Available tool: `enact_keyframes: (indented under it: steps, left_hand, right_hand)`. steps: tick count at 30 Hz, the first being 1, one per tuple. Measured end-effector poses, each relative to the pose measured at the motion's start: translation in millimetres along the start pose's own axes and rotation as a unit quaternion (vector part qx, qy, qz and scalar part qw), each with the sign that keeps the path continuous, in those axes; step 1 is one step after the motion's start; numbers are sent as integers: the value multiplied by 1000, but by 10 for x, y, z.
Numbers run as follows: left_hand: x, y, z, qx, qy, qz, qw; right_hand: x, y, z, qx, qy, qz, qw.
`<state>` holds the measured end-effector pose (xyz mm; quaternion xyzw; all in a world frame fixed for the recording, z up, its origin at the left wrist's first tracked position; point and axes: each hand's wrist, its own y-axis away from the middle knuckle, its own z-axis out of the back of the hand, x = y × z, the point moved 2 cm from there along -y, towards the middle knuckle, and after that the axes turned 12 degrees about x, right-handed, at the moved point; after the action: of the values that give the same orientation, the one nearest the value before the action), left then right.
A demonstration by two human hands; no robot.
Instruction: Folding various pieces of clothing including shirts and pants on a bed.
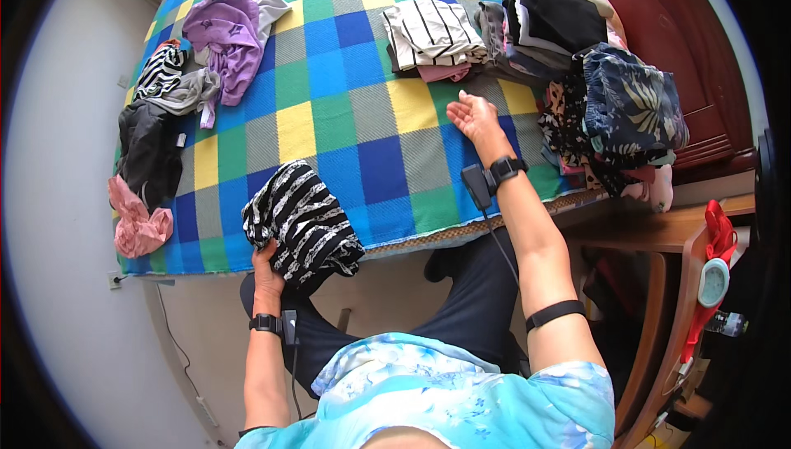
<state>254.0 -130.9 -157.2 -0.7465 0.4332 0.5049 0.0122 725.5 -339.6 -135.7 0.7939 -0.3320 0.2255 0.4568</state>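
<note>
My left hand grips the lower left edge of a black-and-white striped garment, which is bunched up at the bed's front edge. Part of that hand is hidden by the cloth. Over the right side of the bed, my right hand holds nothing, its fingers apart and palm turned partly up. Just beyond it lies a folded white garment with black stripes, stacked on darker and pink cloth. Both wrists wear black straps with small cabled devices.
A checked bedspread covers the bed. Loose clothes lie at left: a purple garment, a dark one and a pink one. Folded piles, including a blue leaf-print garment, sit near the dark red headboard. A wooden desk stands right.
</note>
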Motion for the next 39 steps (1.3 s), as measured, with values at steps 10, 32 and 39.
enact_keyframes:
  steps: [10,32,39]
  left_hand:
    - [-277,35,-309,79,29,4,996]
    - [-704,988,-1952,344,-145,144,917]
    - [-251,813,-1964,366,-151,184,900]
  right_hand:
    - [-1005,1736,370,291,118,-154,937]
    - [-1941,2758,767,350,-247,-181,885]
    - [-1746,2882,1021,356,-252,-173,883]
